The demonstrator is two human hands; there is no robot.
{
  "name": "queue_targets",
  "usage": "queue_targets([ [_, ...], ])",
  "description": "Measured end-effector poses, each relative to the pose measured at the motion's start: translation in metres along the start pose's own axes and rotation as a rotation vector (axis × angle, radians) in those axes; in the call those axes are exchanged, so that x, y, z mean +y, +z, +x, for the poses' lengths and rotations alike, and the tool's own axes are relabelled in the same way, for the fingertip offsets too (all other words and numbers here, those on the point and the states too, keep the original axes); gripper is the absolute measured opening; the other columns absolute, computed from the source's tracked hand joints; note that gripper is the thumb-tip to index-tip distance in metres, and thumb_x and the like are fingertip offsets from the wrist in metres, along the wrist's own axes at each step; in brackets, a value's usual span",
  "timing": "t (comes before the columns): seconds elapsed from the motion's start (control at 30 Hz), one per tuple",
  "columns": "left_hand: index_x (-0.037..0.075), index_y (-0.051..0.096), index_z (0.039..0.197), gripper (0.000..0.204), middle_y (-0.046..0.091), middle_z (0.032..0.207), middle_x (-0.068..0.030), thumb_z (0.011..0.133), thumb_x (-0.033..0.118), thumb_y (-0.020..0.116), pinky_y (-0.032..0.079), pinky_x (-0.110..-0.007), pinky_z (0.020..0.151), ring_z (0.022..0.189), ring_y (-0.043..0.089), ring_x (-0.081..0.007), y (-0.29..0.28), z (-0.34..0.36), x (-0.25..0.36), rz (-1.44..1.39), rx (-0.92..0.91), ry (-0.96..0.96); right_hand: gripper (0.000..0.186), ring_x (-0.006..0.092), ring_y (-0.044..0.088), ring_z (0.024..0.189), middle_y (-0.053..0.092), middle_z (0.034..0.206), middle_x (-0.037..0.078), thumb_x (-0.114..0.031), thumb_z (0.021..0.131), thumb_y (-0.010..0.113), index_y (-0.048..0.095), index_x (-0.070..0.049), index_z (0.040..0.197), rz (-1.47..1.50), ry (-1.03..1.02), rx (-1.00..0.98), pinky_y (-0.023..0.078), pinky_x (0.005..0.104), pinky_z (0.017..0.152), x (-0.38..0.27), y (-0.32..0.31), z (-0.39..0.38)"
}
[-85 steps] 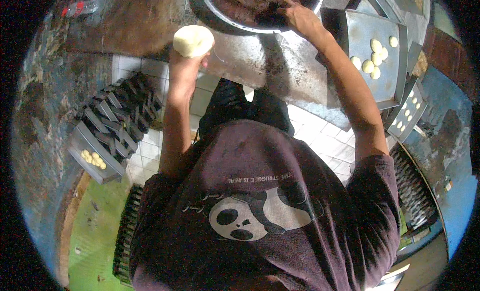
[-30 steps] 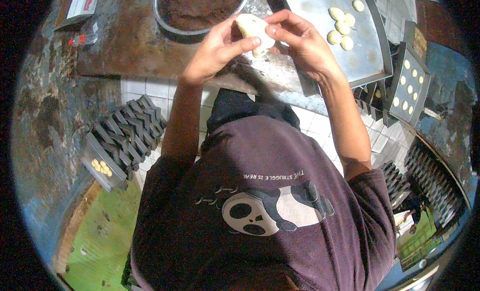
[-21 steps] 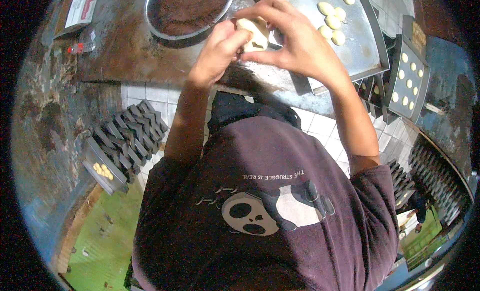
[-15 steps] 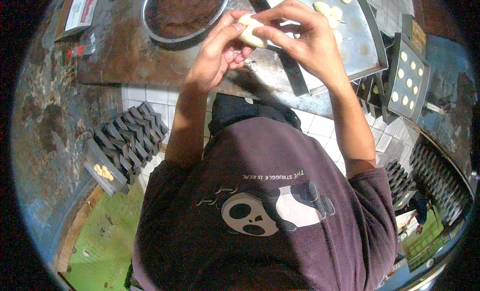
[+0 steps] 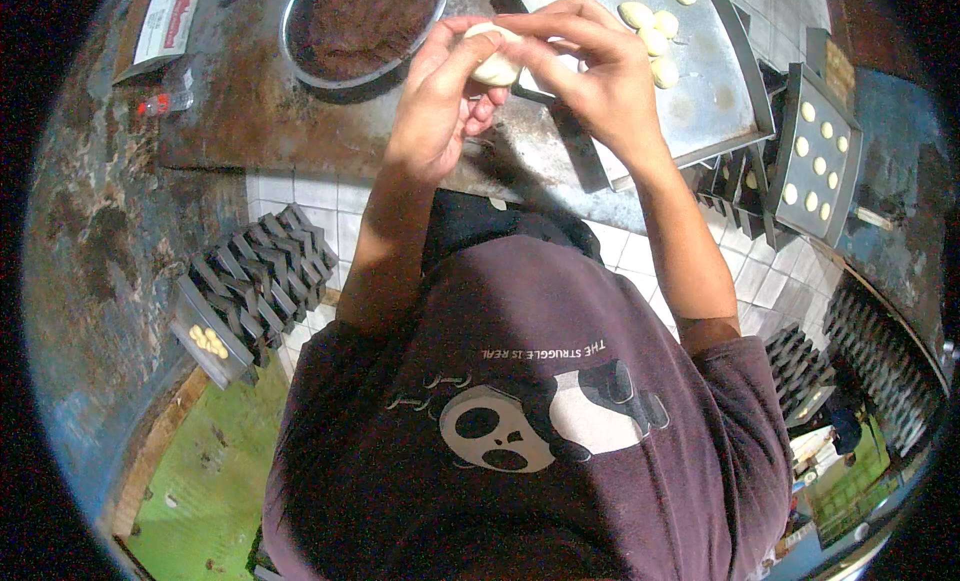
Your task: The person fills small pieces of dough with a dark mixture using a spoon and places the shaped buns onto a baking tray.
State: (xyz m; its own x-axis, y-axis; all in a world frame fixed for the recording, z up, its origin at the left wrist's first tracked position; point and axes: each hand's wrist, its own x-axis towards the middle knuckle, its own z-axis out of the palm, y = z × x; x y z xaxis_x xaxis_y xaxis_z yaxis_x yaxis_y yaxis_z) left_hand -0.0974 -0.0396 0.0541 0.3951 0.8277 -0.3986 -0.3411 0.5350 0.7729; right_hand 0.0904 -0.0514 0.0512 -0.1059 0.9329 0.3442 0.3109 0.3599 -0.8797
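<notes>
Between my two hands, above the worktable, is a pale piece of dough (image 5: 496, 69). My left hand (image 5: 445, 96) cups it from the left, thumb on top and fingers curled beneath. The fingers of my right hand (image 5: 590, 69) pinch its right side; the thumb there is slightly blurred. To the right lies a metal baking tray (image 5: 715, 91) with several pale dough balls (image 5: 655, 41), some touching one another. A round metal pan (image 5: 365, 83) holding a dark brown crumbly filling (image 5: 365, 26) stands to the left of my hands.
A cardboard box (image 5: 160, 31) and a clear bottle with a red cap (image 5: 165, 103) lie at the far left. Stacked trays (image 5: 255, 276) stand below left. Another tray with dough balls (image 5: 815, 161) sits at the right. The table's near edge (image 5: 290, 167) runs before me.
Both hands have shifted slightly with the dough between them. My right thumb and fingers have moved against its side. More dough balls on the tray show past my right hand.
</notes>
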Motion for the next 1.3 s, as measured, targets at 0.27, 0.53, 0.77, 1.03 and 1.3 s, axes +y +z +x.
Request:
queue_targets([
  [0.27,0.002,0.049,0.128,0.05,0.072,0.09,-0.008,0.089,0.008,0.08,0.057,-0.029,0.074,0.078,0.068,-0.0126,0.021,0.018,0.008,0.49,0.156,0.429,0.03,0.0178,0.07,0.101,0.069,0.111,0.01,-0.006,0.098,0.069,0.059,-0.001,0.126,1.278,0.651,0.108,0.061,0.0306,0.091,0.012,0.02,-0.027],
  [0.53,0.001,0.055,0.115,0.035,0.065,0.099,-0.0074,0.085,0.002,0.073,0.053,-0.03,0.09,0.097,0.065,-0.0147,0.062,0.021,-0.006,0.167,-0.145,0.447,0.043,0.0184,0.069,0.106,0.069,0.122,0.012,-0.006,0.093,0.073,0.057,-0.001,0.133,1.043,0.355,0.508,0.06,0.0323,0.088,0.003,0.054,-0.031],
  [0.77,0.001,0.049,0.12,0.042,0.065,0.1,-0.008,0.085,-0.003,0.071,0.056,-0.033,0.089,0.099,0.067,-0.0172,0.063,0.025,-0.006,-0.025,-0.112,0.605,0.019,0.0119,0.069,0.087,0.073,0.099,0.007,-0.008,0.095,0.072,0.071,0.002,0.112,0.988,0.376,0.23,0.058,0.0286,0.076,-0.008,0.019,-0.031],
  [1.03,0.004,0.052,0.125,0.051,0.066,0.089,-0.0024,0.081,-0.006,0.074,0.055,-0.026,0.078,0.079,0.066,-0.0127,0.053,0.023,-0.018,0.359,-0.032,0.494,0.022,0.0146,0.07,0.094,0.076,0.095,0.005,-0.017,0.096,0.072,0.074,0.001,0.109,0.575,0.431,-0.231,0.056,0.0306,0.084,0.007,-0.021,-0.057],
  [1.3,0.014,0.045,0.132,0.063,0.072,0.1,-0.0251,0.077,0.007,0.078,0.056,-0.051,0.079,0.098,0.071,-0.045,0.053,0.078,-0.12,0.834,-0.313,0.529,0.051,0.0154,0.063,0.11,0.069,0.121,0.003,-0.019,0.079,0.089,0.072,-0.012,0.127,-0.078,0.449,0.1,0.058,0.0304,0.086,0.012,-0.063,-0.084],
])
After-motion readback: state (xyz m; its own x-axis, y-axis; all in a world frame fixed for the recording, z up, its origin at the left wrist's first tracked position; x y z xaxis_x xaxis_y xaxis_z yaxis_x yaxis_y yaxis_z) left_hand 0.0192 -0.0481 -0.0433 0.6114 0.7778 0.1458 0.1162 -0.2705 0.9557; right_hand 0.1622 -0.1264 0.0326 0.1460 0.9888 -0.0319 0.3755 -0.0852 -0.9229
